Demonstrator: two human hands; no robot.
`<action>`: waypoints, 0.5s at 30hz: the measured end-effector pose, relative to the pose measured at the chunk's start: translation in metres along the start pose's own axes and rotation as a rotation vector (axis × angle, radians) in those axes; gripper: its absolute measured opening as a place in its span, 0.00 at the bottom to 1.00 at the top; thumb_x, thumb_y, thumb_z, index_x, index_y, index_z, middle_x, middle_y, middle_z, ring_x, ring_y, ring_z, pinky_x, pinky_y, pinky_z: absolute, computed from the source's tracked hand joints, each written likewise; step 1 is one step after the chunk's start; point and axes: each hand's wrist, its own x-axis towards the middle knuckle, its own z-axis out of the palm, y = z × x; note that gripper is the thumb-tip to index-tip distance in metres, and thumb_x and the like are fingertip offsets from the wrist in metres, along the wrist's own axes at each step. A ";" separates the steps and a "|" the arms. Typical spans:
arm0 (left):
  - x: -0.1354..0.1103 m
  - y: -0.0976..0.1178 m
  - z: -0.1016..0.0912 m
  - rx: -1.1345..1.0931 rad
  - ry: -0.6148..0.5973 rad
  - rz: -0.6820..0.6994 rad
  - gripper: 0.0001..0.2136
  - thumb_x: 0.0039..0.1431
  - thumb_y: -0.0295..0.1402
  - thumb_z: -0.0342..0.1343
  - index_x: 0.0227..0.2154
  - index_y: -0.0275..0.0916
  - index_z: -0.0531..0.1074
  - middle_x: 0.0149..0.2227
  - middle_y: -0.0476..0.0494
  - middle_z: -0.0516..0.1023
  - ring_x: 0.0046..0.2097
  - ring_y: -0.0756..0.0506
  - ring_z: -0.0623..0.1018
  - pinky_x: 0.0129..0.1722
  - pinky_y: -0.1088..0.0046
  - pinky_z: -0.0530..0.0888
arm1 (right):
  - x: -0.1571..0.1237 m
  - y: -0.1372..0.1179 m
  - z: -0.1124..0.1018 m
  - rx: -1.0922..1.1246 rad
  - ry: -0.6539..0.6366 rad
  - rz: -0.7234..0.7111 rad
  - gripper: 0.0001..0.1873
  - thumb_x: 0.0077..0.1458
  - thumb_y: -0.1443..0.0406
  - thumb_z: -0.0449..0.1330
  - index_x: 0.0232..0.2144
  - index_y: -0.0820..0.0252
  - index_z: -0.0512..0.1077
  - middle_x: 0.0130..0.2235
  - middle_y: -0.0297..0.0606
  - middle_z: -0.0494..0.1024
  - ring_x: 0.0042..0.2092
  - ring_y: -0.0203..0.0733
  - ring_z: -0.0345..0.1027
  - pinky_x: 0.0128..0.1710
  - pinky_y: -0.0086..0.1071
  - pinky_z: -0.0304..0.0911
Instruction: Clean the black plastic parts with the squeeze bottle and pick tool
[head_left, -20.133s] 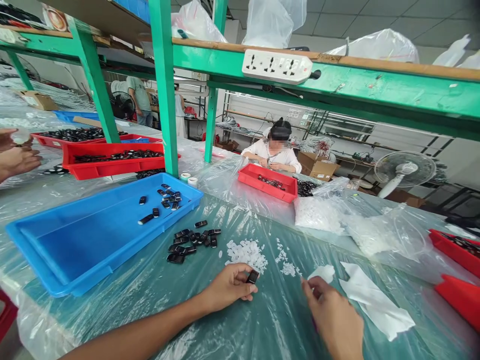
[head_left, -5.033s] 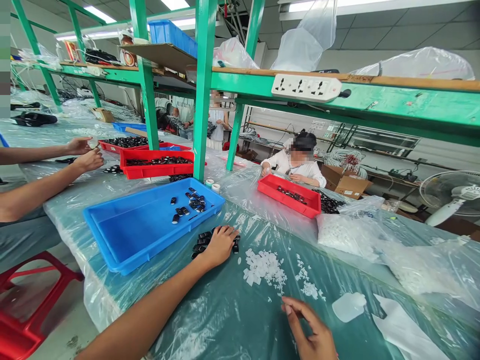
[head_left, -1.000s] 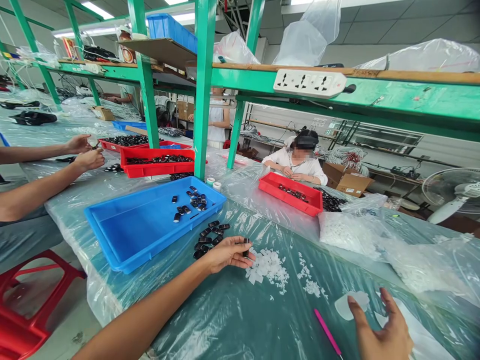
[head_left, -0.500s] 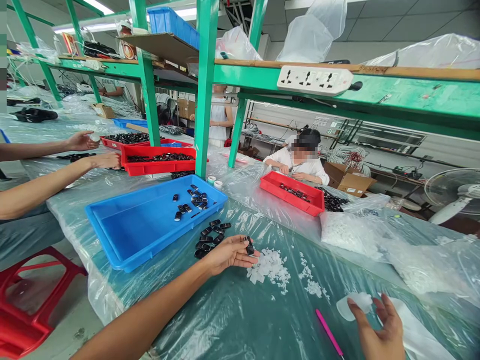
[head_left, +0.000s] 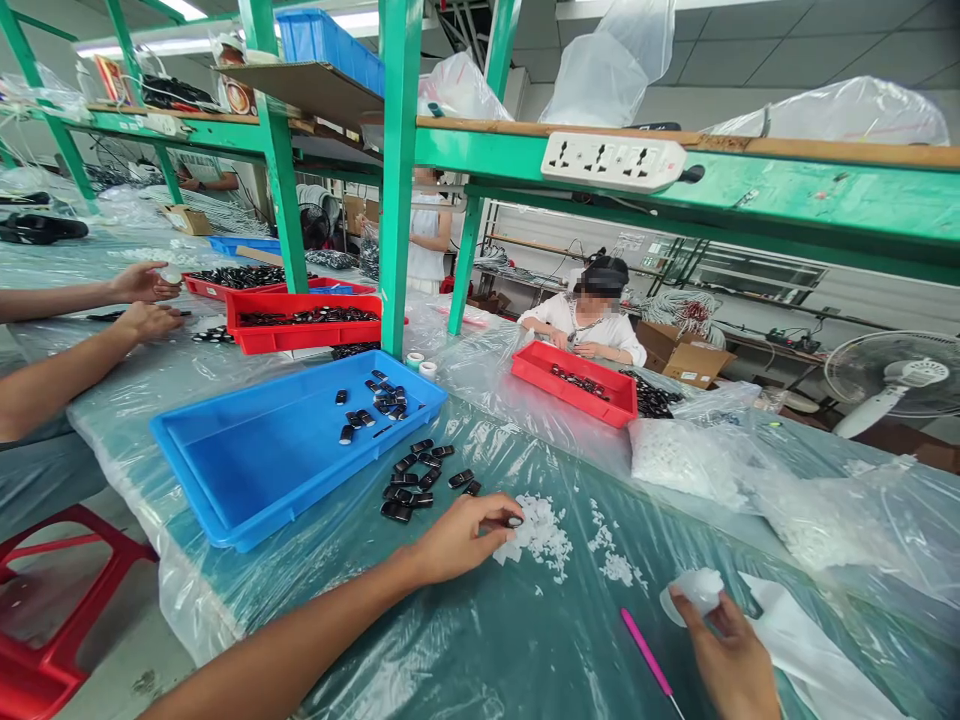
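My left hand (head_left: 461, 538) is closed in a pinch beside a pile of small white pieces (head_left: 544, 535). Between its fingertips is a small black piece (head_left: 515, 521), seen end-on and mostly hidden. Several glossy black pieces (head_left: 405, 480) lie just behind this hand, on the plastic-covered table. At the lower right, my right hand (head_left: 726, 645) has its thumb and fingers around a small translucent white bottle (head_left: 694, 592). A pink-handled tool (head_left: 645, 650) with a thin metal tip lies to the left of that hand.
A blue tray (head_left: 247, 470) with black pieces stands at left. Red trays (head_left: 574, 390) lie farther back, one before a seated co-worker (head_left: 592, 325). Another person's hands (head_left: 150, 300) work at far left. Plastic bags (head_left: 690, 460) lie at right; a green shelf post (head_left: 401, 180) rises behind.
My left hand has turned palm-down, its fingers pinching the black piece. My right hand has closed around the bottle. A co-worker's hand at far left has drawn back.
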 end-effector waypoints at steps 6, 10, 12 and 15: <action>-0.004 0.007 0.007 -0.013 -0.054 0.034 0.09 0.59 0.37 0.50 0.40 0.41 0.70 0.40 0.45 0.75 0.37 0.49 0.74 0.31 0.78 0.67 | -0.047 -0.037 0.010 0.426 -0.125 -0.085 0.34 0.42 0.49 0.63 0.51 0.50 0.64 0.43 0.34 0.75 0.50 0.48 0.65 0.51 0.36 0.58; -0.005 0.006 0.016 -0.069 -0.082 -0.001 0.10 0.56 0.37 0.54 0.40 0.41 0.70 0.40 0.45 0.75 0.36 0.49 0.76 0.30 0.79 0.69 | -0.074 -0.049 0.022 0.698 -0.346 0.000 0.35 0.47 0.46 0.57 0.56 0.47 0.58 0.36 0.32 0.73 0.37 0.43 0.67 0.34 0.34 0.67; -0.006 0.004 0.021 -0.107 -0.094 -0.028 0.11 0.55 0.37 0.55 0.41 0.41 0.71 0.41 0.44 0.75 0.37 0.48 0.77 0.32 0.78 0.70 | -0.080 -0.049 0.026 0.728 -0.372 0.072 0.34 0.47 0.47 0.58 0.55 0.47 0.58 0.34 0.33 0.72 0.33 0.42 0.67 0.27 0.32 0.65; -0.007 -0.001 0.027 -0.117 -0.112 -0.058 0.15 0.53 0.39 0.57 0.43 0.41 0.72 0.39 0.43 0.78 0.38 0.46 0.78 0.32 0.78 0.71 | -0.080 -0.042 0.030 0.754 -0.325 0.183 0.32 0.42 0.47 0.62 0.48 0.50 0.63 0.33 0.35 0.73 0.31 0.42 0.67 0.21 0.31 0.61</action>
